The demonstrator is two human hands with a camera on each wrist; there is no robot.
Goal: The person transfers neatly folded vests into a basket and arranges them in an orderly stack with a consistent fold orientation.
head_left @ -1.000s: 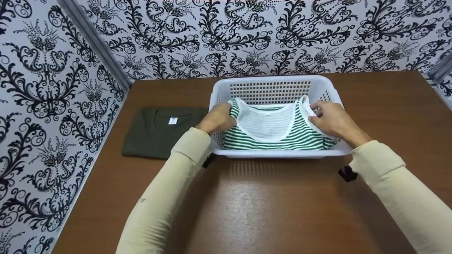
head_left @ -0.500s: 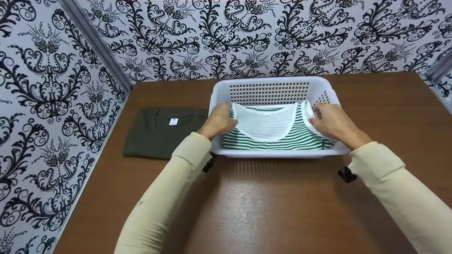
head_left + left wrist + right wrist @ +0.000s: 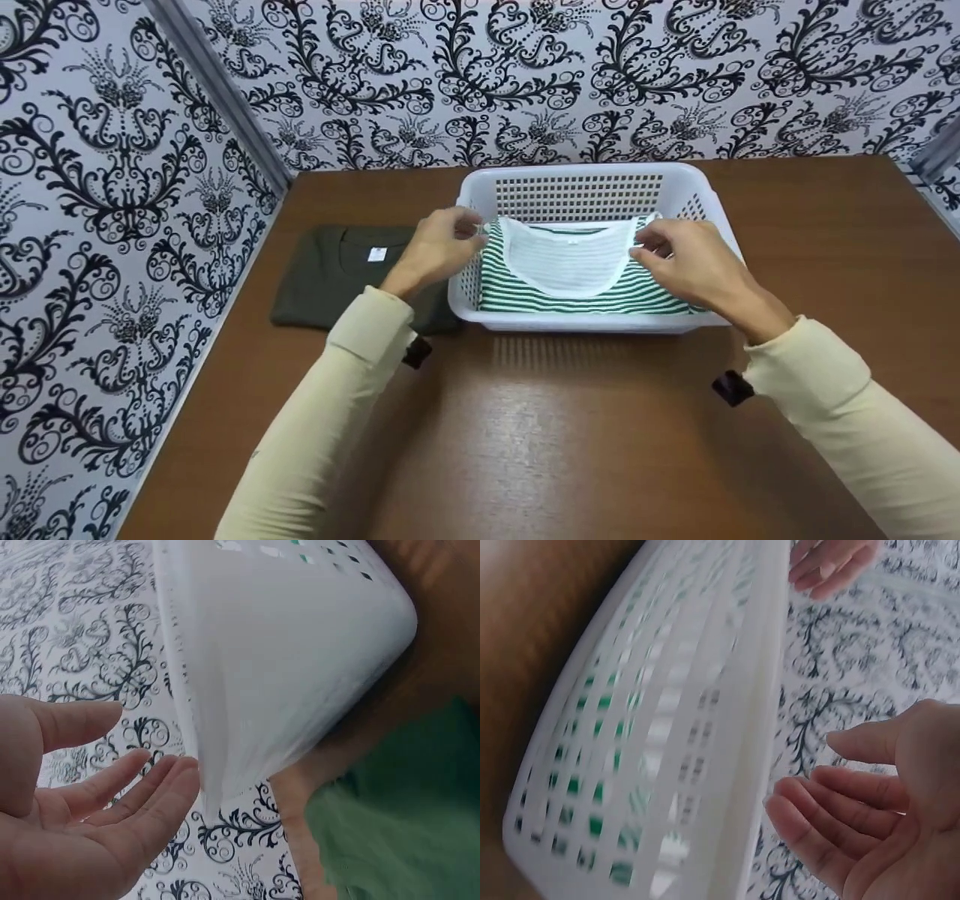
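A green-and-white striped shirt [image 3: 559,301] with a white scoop neckline lies inside the white plastic basket [image 3: 585,324]. By the basket's left rim is my left hand [image 3: 439,246], its thumb and fingers apart with nothing between them. In the left wrist view the left hand [image 3: 112,817] is loosely bent, fingertips beside the basket's rim. Over the right part of the shirt hovers my right hand [image 3: 694,262]. The right wrist view shows the right hand [image 3: 870,802] relaxed, a gap between thumb and fingers, holding nothing.
A folded dark green T-shirt [image 3: 319,281] lies left of the basket, partly behind the left forearm. The brown table [image 3: 525,435] meets patterned walls [image 3: 525,82] at the back and left. Dark wrist cameras [image 3: 733,388] hang below the sleeves.
Both hands have let go of the striped shirt's shoulders. The left hand has moved left and up, off the shirt; the right has shifted slightly left. The shirt stays in the basket.
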